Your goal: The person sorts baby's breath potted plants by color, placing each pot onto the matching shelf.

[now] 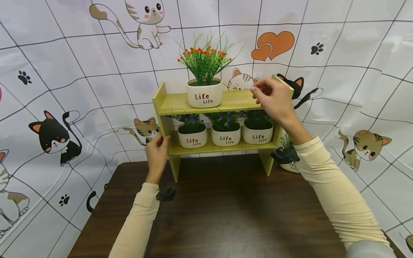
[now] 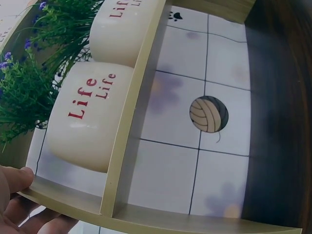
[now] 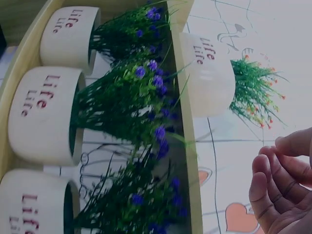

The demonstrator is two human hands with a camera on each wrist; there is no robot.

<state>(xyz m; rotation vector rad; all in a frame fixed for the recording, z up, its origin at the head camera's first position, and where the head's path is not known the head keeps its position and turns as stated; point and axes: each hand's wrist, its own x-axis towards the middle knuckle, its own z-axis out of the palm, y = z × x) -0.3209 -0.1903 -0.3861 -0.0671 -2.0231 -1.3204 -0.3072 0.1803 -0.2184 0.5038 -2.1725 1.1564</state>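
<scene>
A light wooden two-tier shelf (image 1: 174, 104) stands at the back of the table. My left hand (image 1: 157, 154) grips its left side panel, with the thumb (image 2: 19, 179) on the inner side and the fingers outside. Over the right part of the top board hovers my right hand (image 1: 274, 98), fingers loosely curled around nothing. On that board sits a white "Life" pot of orange flowers (image 1: 204, 95). Below it, three white pots with purple flowers line the lower board: left (image 1: 192, 137), middle (image 1: 226, 136) and right (image 1: 258, 133).
Another white flowerpot (image 1: 292, 167) stands on the table right of the shelf, partly hidden by the right sleeve and wrist camera. The dark brown table (image 1: 226, 215) extends in front. A cat-patterned wall sheet (image 1: 106, 86) hangs behind and along the sides.
</scene>
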